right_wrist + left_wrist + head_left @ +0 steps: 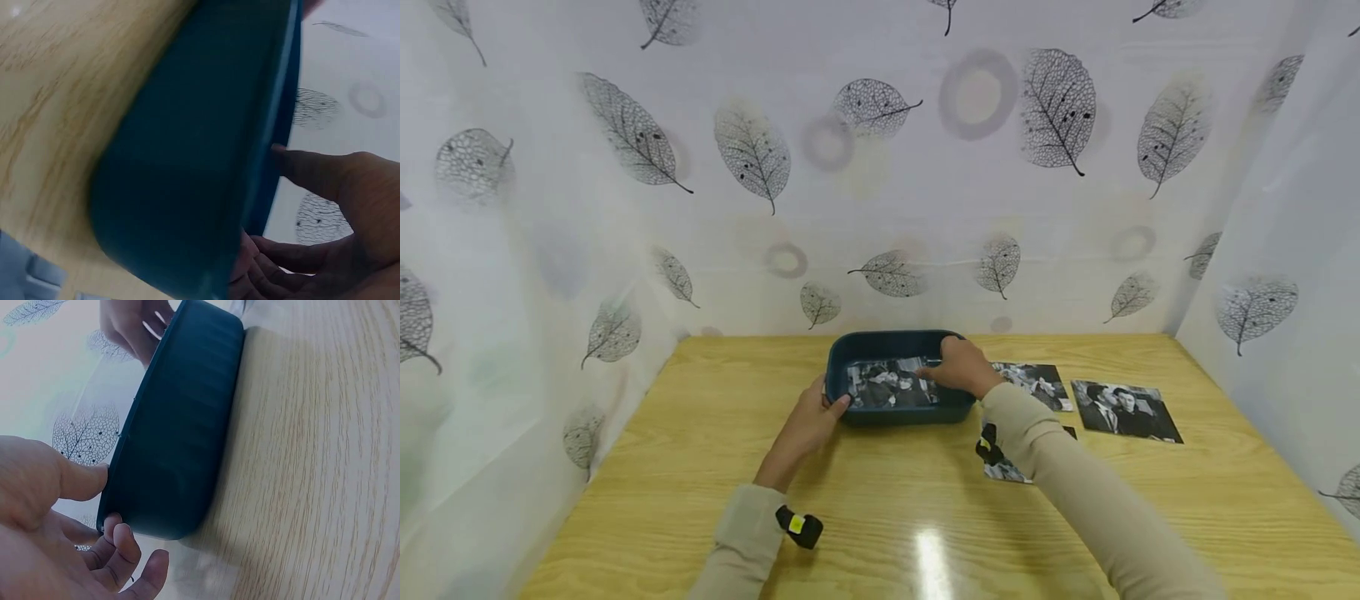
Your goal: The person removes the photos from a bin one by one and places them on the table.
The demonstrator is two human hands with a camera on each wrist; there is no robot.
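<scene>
My left hand grips the left end of a dark teal plastic bin, its thumb at the rim and fingers curled around the end wall in the left wrist view. Inside the bin lies a black-and-white photo of people. My right hand reaches over the right end into the bin, thumb beside the photo's right edge. In the right wrist view, thumb and fingers are spread apart behind the rim of the bin, with the fingertips partly hidden.
Right of the bin, on the wooden table, lie a photo of two people, another photo partly behind the right arm, and a third photo under the sleeve. A leaf-printed curtain closes off the back and sides.
</scene>
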